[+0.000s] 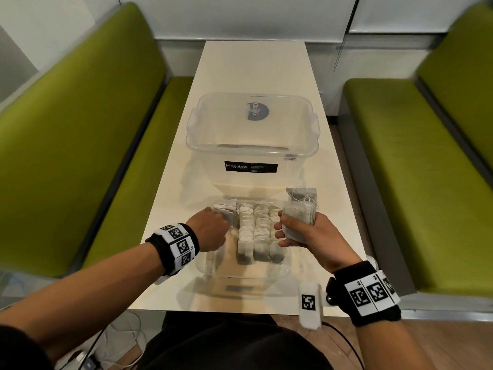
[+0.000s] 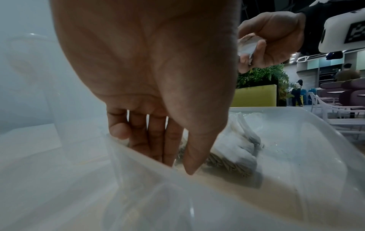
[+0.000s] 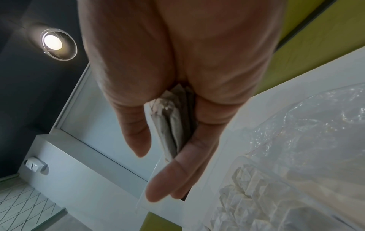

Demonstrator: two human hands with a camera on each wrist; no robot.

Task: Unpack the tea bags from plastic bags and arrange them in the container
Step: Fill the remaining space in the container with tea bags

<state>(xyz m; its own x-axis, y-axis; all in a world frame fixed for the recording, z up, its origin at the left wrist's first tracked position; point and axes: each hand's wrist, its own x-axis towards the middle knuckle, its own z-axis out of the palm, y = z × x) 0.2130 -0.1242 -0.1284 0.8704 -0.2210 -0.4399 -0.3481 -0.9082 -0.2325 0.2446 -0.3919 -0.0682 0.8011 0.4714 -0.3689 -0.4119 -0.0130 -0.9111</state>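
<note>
A low clear container stands at the table's near end with rows of white tea bags upright in it. My left hand reaches into its left side. There the thumb and fingers pinch a bunch of tea bags beside the container wall. My right hand hovers over the container's right edge and grips a thick stack of tea bags. The right wrist view shows that stack squeezed between thumb and fingers, above the packed rows.
A large clear Megabox tub stands just behind the container on the narrow white table. Crinkled clear plastic lies near the container. Green benches flank the table on both sides. Cables trail on the floor by my legs.
</note>
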